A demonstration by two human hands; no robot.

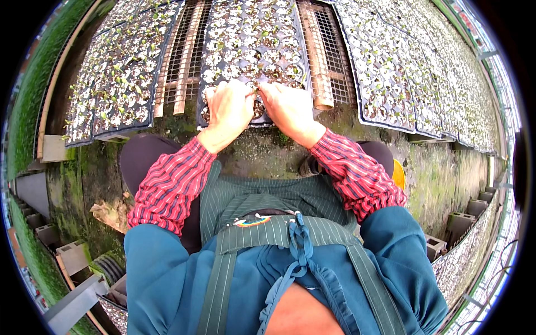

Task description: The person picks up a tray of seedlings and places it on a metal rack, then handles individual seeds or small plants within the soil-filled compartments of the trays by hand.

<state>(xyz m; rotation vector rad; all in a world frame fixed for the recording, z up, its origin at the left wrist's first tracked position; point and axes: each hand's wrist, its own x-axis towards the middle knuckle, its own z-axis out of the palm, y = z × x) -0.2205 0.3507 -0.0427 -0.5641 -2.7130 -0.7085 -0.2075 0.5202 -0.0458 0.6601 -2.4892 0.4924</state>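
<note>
A black plastic seedling tray (303, 46) lies before me, its round cells filled with dark growing mix and white granules; small green seedlings (264, 33) stand in some cells. Over the near rows, my left hand (231, 102) has its fingers bent, thumb and forefinger close together. My right hand (289, 108) meets it near the tray's middle, fingertips almost touching the left ones. Whether either hand pinches a seedling or only touches the mix cannot be told, since the fingers hide the spot. Striped red sleeve covers reach both wrists.
More seedling trays stand left (121, 83) and right (389, 83). Between them, bamboo poles (320, 79) and black mesh (335, 50) form the bench. My knees are beside the near edge. A yellow round object (399, 173) is by my right knee; concrete blocks (462, 222) line the mossy ground.
</note>
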